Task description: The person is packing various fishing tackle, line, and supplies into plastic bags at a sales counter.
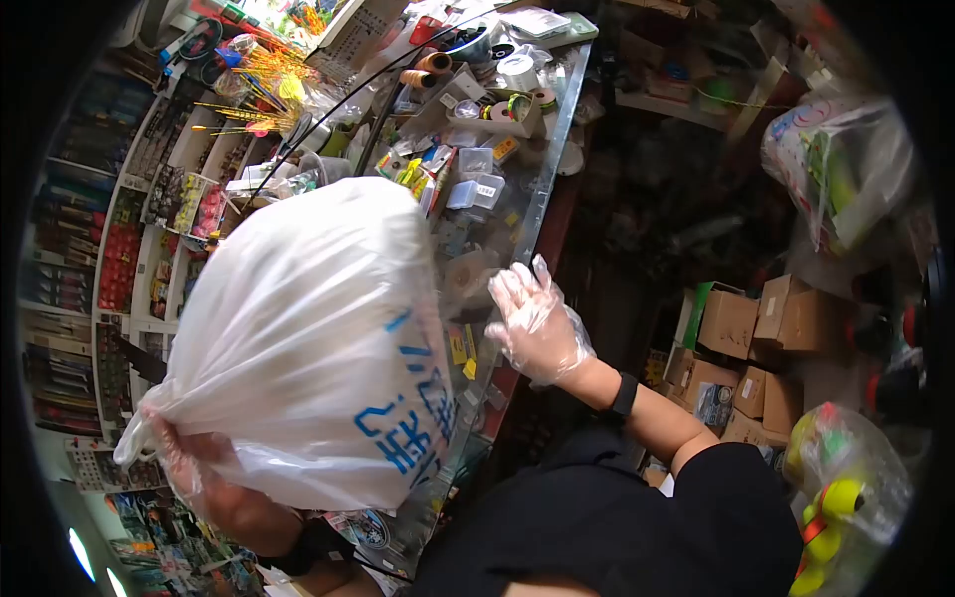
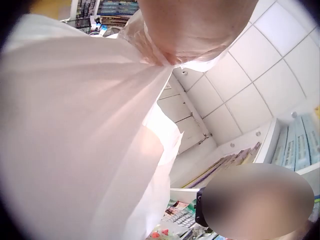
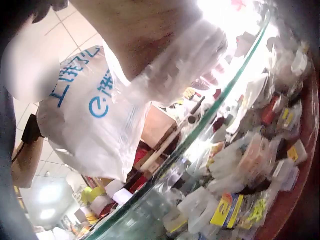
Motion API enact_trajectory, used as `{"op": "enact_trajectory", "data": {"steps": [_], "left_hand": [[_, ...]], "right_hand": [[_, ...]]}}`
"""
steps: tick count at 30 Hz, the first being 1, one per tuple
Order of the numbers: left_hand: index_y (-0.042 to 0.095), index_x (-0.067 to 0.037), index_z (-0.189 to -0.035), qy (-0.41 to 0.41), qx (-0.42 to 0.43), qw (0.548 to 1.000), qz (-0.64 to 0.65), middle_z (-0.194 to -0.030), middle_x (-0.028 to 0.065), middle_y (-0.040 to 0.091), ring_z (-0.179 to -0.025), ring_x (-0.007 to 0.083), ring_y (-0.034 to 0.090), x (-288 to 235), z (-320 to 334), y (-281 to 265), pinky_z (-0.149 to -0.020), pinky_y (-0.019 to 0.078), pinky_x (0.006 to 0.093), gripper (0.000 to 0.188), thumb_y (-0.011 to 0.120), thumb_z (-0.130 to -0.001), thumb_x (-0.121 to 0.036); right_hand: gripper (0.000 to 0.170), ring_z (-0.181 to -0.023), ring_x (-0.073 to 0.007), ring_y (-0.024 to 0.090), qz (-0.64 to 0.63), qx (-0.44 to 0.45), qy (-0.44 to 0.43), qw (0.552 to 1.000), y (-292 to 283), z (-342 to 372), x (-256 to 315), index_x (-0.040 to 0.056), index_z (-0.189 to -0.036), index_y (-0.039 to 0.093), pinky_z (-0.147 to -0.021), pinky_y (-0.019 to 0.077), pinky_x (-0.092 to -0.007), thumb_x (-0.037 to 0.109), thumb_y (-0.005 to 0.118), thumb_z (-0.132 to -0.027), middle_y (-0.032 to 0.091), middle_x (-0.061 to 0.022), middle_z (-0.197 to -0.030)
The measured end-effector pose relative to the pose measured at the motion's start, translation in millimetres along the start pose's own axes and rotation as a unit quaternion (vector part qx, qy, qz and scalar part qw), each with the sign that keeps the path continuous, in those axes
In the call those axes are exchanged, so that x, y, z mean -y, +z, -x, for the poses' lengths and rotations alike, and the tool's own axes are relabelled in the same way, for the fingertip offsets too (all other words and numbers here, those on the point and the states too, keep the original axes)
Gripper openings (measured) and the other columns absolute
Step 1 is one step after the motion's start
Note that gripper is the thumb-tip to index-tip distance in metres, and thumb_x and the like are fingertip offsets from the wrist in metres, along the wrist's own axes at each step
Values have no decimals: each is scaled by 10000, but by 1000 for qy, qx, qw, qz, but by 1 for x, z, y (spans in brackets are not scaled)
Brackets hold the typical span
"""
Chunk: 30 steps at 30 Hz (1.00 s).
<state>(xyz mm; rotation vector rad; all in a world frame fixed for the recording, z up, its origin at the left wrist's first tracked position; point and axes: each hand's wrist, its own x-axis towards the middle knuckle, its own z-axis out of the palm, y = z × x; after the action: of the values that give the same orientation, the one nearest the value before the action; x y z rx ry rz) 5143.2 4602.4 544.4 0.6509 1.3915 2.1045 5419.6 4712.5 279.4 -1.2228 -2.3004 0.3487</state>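
A full white plastic bag [image 1: 298, 328] with blue lettering hangs at the left of the head view, its gathered neck gripped by my left hand [image 1: 214, 478] in a clear glove. In the left wrist view the hand [image 2: 190, 30] holds the bag's twisted top, and the white bag [image 2: 75, 125] fills the left side. My right hand [image 1: 537, 323], also gloved, is apart from the bag with its fingers extended, beside the glass counter's edge. The right wrist view shows the bag [image 3: 95, 120] beyond that hand [image 3: 170, 55].
A glass counter [image 1: 562, 129] carries small packets, spools [image 1: 433, 65] and boxes. Shelves of goods [image 1: 75, 289] line the left. Cardboard boxes [image 1: 726, 323] stand at the right, near clear bags with bright items [image 1: 831, 527].
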Motion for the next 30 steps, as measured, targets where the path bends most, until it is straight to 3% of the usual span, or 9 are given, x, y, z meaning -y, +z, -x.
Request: {"op": "enact_trajectory", "data": {"steps": [3,6,9,13,15,21,26,29,30], "left_hand": [[547,-89,-1223,71,-59,990,-105,-1246,117,561,-1141,241,532,-18,-1,6,-1003,431,426,419,570,-918,-374],[532,-84,-1238,140,-56,974,-171,-1261,122,547,-1152,245,524,-31,2,6,-1011,422,425,430,562,-921,-373],[517,-78,-1255,194,-43,956,-214,-1270,131,537,-1159,248,517,-32,7,13,-1017,413,429,435,553,-926,-362],[496,-71,-1277,223,-41,942,-248,-1281,142,524,-1169,253,508,-16,23,20,-1026,401,433,443,542,-933,-347],[486,-67,-1287,228,-38,938,-259,-1286,148,517,-1174,256,504,-8,28,22,-1031,396,435,448,536,-936,-340],[454,-56,-1320,238,-25,936,-258,-1303,165,497,-1188,264,490,7,31,30,-1045,378,441,461,519,-946,-318],[428,-46,-1347,206,21,957,-204,-1317,179,480,-1201,270,479,33,9,48,-1056,364,447,474,504,-954,-299],[413,-41,-1364,200,81,959,-185,-1325,188,470,-1208,274,472,70,4,61,-1063,355,450,481,496,-959,-288],[407,-39,-1369,199,119,956,-181,-1328,190,467,-1210,275,470,90,2,70,-1065,352,451,484,493,-961,-285]], "right_hand": [[792,-1371,-329,280,29,66,9,997,24,-5,-1,-73,-1356,366,-1156,107,-446,515,512,-846,378,-200,-1426],[819,-1394,-324,230,-28,49,-4,998,53,-29,-4,-70,-1376,337,-1164,95,-406,530,510,-846,314,-198,-1466],[879,-1407,-339,183,-69,173,-24,982,46,-49,31,-98,-1391,277,-1164,110,-379,511,562,-824,253,-244,-1480],[866,-1335,-370,331,-199,233,-114,945,101,-54,106,-106,-1357,318,-1114,261,-402,383,694,-749,358,-275,-1406],[668,-1241,-367,443,-253,252,-172,918,121,-62,130,-53,-1238,475,-1056,340,-420,307,715,-729,500,-244,-1273],[593,-1117,-414,506,-316,225,-168,906,70,-71,78,-46,-1214,445,-950,429,-436,209,699,-743,515,-250,-1203],[455,-1155,-381,521,-491,-17,-7,871,21,-51,-1,-23,-1284,460,-981,407,-398,279,501,-946,523,-238,-1270],[722,-1218,-393,473,-546,-83,-5,834,-35,-45,-19,-41,-1327,411,-1022,362,-394,561,360,-933,477,-260,-1317],[791,-1265,-441,392,-430,-150,9,890,-31,-33,-13,-83,-1377,299,-1070,305,-407,515,490,-895,376,-312,-1367]]}}
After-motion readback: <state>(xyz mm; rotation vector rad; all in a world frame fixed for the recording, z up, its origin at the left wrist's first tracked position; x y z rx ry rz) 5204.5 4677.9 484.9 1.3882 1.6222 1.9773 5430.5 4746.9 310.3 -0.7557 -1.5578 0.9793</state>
